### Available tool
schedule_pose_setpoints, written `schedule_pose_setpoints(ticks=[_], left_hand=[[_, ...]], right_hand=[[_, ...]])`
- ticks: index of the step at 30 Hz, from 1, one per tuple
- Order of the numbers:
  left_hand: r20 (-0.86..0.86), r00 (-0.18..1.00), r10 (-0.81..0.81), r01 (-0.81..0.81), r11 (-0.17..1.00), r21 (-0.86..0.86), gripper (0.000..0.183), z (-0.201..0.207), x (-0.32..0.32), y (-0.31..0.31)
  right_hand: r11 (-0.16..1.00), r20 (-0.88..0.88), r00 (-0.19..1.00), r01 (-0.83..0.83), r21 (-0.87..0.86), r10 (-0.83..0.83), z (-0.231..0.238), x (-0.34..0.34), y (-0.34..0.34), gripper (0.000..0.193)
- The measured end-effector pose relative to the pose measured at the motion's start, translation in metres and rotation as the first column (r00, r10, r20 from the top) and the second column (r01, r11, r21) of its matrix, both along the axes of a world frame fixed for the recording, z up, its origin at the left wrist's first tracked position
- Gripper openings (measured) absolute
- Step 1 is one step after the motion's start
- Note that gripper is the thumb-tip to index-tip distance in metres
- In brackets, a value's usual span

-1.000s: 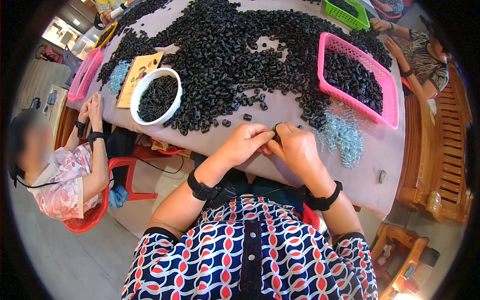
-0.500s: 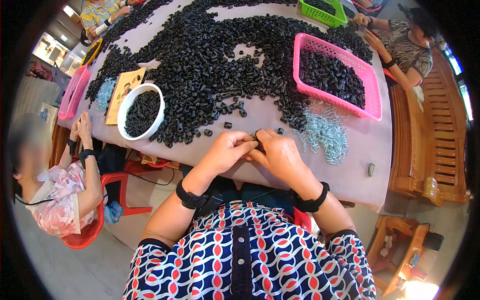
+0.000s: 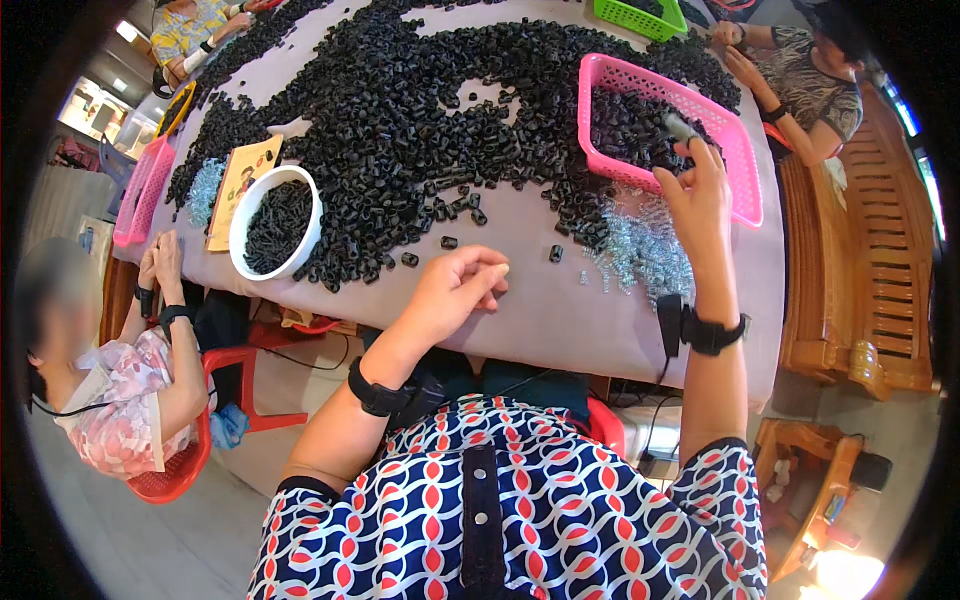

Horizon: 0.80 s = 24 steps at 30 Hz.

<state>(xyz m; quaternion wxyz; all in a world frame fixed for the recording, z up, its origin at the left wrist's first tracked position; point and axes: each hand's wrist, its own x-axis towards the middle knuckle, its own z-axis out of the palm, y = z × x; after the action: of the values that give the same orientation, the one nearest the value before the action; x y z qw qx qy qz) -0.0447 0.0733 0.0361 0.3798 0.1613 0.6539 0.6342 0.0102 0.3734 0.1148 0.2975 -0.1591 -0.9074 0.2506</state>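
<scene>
Closest to the camera is the patterned shirt (image 3: 500, 520), cut off at the bottom, with both forearms reaching out over the pinkish tablecloth (image 3: 570, 335). Left hand (image 3: 462, 288) is just above the near edge, fingers loosely curled, thumb toward the index finger and pointing right. Can't tell if anything's tucked in there.

A bit past it are two loose stubby black tubes: one (image 3: 556, 253) has its long axis roughly pointing away from the wearer, the other (image 3: 449, 242) lies more crosswise. To the right there's a tangle of clear springs (image 3: 640, 245), partly hidden by the right arm.

Right hand (image 3: 697, 195) is over the pink basket (image 3: 738, 165), thumb spread away from the fingers. There's a small grayish bit (image 3: 680, 127) at the fingertips, smeared, long axis seemingly upper left to lower right. Honestly can't tell if it's gripped or worn on the finger. The basket runs lengthwise upper left to lower right, with black parts inside, some blocked by the hand.

Farther off, the big black heap (image 3: 400, 130) and a green basket (image 3: 640, 22), cut off up top.
</scene>
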Motion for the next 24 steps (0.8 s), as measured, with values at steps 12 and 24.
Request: schedule_pose_setpoints(ticks=[12,24], left_hand=[[-0.876,0.441,-0.196,-0.281,0.897,-0.342,0.024,0.012,-0.043,0.013],[-0.844,0.407,-0.35,-0.139,0.889,-0.436,0.019,0.018,-0.037,0.014]], right_hand=[[0.88,0.227,0.86,-0.474,0.02,0.458,-0.051,0.029,-0.088,0.013],[0.931,0.376,0.854,-0.351,-0.096,0.36,-0.041,0.058,-0.071,0.014]])
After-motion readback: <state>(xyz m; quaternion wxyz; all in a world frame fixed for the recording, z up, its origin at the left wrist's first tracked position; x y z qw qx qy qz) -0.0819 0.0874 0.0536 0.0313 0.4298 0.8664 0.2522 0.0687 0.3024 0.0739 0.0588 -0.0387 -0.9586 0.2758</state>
